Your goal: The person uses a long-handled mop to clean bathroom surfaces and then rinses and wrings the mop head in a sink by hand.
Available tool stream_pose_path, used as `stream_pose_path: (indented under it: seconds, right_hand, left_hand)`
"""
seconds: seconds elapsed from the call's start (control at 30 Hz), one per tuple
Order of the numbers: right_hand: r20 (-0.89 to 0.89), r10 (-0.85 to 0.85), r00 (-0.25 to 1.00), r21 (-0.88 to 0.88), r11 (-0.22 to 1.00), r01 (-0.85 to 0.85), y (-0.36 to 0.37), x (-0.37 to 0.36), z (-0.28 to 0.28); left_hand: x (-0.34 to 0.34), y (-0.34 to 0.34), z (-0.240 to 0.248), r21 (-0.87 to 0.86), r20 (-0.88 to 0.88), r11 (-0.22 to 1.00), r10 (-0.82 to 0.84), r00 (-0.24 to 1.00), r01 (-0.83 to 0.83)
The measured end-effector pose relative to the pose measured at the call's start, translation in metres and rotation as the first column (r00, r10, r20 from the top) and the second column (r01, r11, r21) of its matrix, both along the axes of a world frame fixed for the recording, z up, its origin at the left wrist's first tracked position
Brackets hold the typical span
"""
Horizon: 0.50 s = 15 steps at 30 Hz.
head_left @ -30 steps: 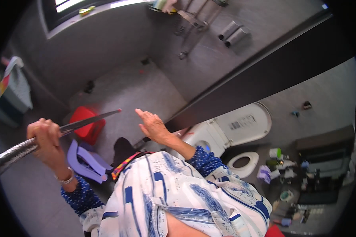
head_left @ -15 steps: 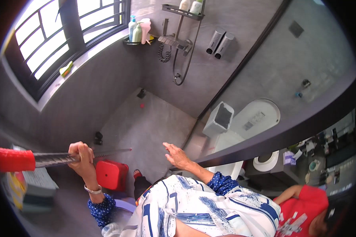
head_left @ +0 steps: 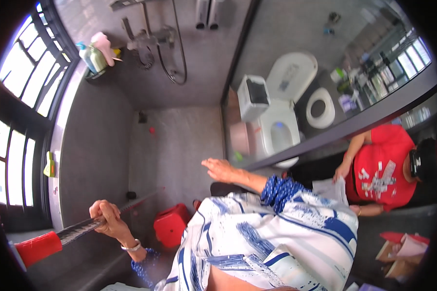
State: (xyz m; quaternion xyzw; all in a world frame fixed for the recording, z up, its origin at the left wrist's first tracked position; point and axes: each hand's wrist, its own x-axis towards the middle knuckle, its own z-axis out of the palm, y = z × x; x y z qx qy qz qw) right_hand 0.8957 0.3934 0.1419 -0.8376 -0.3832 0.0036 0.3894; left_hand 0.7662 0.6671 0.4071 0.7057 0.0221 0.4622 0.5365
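My left hand (head_left: 108,218) is closed round a long, thin dark pole (head_left: 78,230) with a shiny patterned shaft. A thick red sleeve (head_left: 39,249) covers the pole's near end at the left. Past my fist the pole slants away to the right, toward the grey floor, where its far tip is hard to make out. Held out in front of my body, my right hand (head_left: 219,169) has its fingers stretched and nothing in it. Between my left hand and my body stands a red plastic stool (head_left: 171,225).
A glass partition with a dark frame (head_left: 344,127) crosses the right side; behind it are a toilet (head_left: 278,131) and a grey-white bin (head_left: 253,99). A person in a red shirt (head_left: 384,167) holds a pale sheet (head_left: 331,189). Bottles (head_left: 94,58) stand by the barred window.
My view has turned to the right, bringing the toilet and the person in red further in. My left hand keeps its grip on the pole; my right hand stays outstretched.
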Motion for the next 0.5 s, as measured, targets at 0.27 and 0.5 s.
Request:
stream_pose_path:
  seconds: [0.27,0.5]
  right_hand:
    - [-0.332,0.056,0.942,-0.033,0.997,-0.071,-0.024,0.022,0.003]
    - [-0.355,-0.039,0.934,-0.191,0.981,-0.032,-0.059,0.061,-0.027]
  left_hand:
    - [0.103,-0.021,-0.004,0.061,-0.183,0.996,-0.053,0.982,0.066]
    - [0.192,-0.073,0.016,0.018,-0.147,0.974,-0.219,0.965,0.224]
